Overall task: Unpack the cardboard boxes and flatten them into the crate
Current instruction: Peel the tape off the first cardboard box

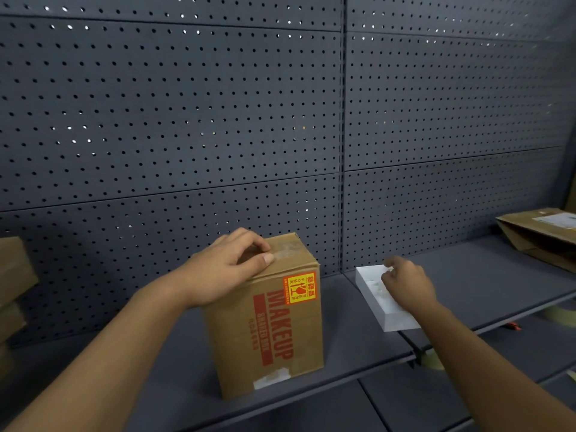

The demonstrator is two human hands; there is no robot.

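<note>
A cardboard box (268, 319) printed "MAKEUP" stands upright on a dark shelf (480, 285), at six o'clock. The left hand (227, 266) rests on its taped top, fingers curled over the edge. At three o'clock, the right hand (405, 283) touches a white box (386, 313), fingers loosely bent.
</note>
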